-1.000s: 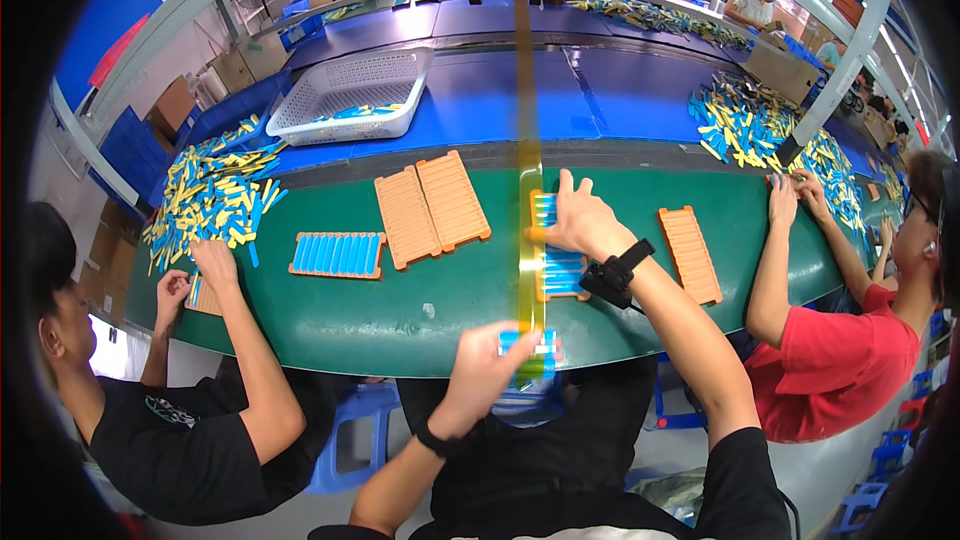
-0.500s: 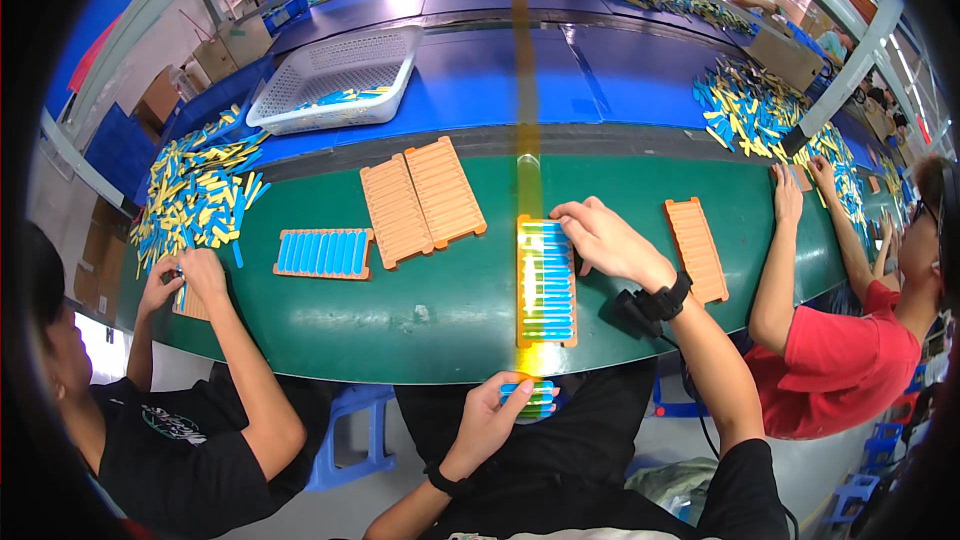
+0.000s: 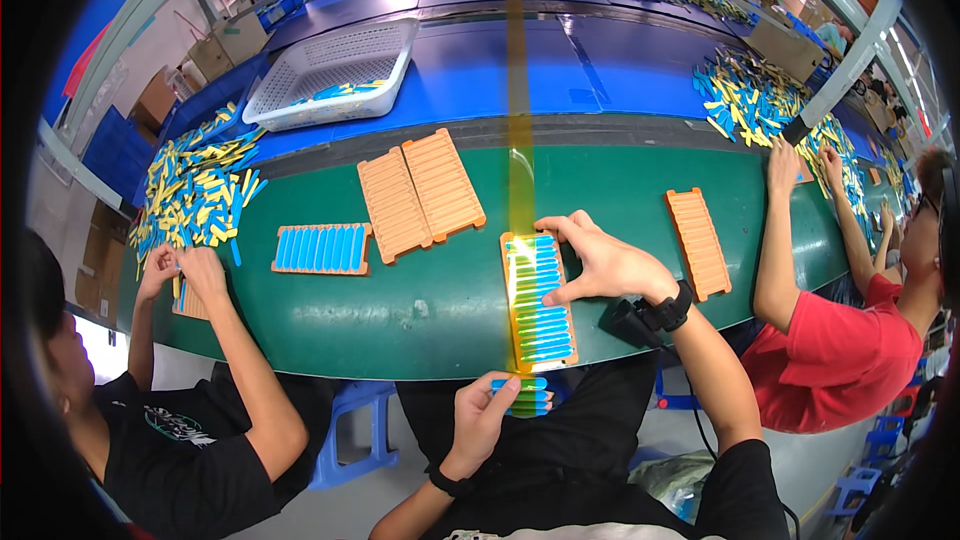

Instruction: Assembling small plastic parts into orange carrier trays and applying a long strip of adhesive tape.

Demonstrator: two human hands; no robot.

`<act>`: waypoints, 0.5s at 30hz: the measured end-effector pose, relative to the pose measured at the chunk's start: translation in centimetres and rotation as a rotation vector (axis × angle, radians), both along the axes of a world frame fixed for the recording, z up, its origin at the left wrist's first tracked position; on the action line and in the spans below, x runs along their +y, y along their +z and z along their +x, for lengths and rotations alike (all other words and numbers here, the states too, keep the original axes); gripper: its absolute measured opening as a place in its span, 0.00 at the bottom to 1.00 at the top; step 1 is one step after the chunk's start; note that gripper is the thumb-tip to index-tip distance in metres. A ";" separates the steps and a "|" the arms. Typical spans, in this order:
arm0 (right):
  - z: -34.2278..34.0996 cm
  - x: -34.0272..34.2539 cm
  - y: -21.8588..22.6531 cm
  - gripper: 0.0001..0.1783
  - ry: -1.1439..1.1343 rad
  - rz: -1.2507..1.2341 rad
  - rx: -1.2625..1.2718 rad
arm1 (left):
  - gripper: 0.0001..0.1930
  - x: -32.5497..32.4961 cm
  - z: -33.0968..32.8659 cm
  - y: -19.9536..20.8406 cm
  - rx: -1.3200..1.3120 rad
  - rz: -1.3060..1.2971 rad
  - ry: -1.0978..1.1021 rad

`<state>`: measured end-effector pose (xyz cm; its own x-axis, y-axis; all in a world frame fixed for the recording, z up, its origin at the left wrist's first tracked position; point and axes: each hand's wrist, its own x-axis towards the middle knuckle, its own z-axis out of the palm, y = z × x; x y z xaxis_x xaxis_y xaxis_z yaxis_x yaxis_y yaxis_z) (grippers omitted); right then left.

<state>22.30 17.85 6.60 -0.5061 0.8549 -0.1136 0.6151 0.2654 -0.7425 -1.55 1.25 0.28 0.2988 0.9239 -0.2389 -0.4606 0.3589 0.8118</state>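
Observation:
An orange slotted tray point(image 3: 572, 352) filled with a row of short flat blue strips point(image 3: 545, 315) lies on the green table in front of me. My right hand point(image 3: 610, 260) is over the tray's right side. Its thumb and index finger are spread wide, the index at the far edge and the thumb touching the strips midway down. Just below the table's front edge my left hand point(image 3: 478, 425) is closed on a few blue strips point(image 3: 535, 384), thumb on top. A yellow see-through band crosses the tray and these strips.
Two empty orange trays point(image 3: 420, 195) lie ahead, a filled tray point(image 3: 322, 249) left of them, another empty tray point(image 3: 698, 243) at right. Blue and yellow strips point(image 3: 200, 195) are heaped at far left. A white basket point(image 3: 330, 75) stands beyond. Co-workers sit on both sides.
The filled tray has shifted slightly toward me and tilted. My right hand has gone from its far right corner to a wide spread along its side. The left hand has moved slightly left.

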 end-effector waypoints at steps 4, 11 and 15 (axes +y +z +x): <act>0.3 0.1 0.1 0.54 0.012 -0.018 0.006 | 0.11 0.1 0.2 0.5 0.042 0.004 0.016; 0.9 0.1 0.1 0.53 0.008 -0.049 0.046 | 0.14 -0.1 1.3 0.5 0.037 -0.065 -0.038; 1.2 -0.2 -0.8 0.49 0.001 -0.057 0.139 | 0.16 -0.3 2.1 0.0 -0.028 -0.074 -0.085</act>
<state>23.52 17.68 5.83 -0.5211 0.8487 -0.0905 0.5048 0.2209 -0.8345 0.54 0.92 0.31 0.3824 0.8754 -0.2957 -0.4480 0.4555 0.7693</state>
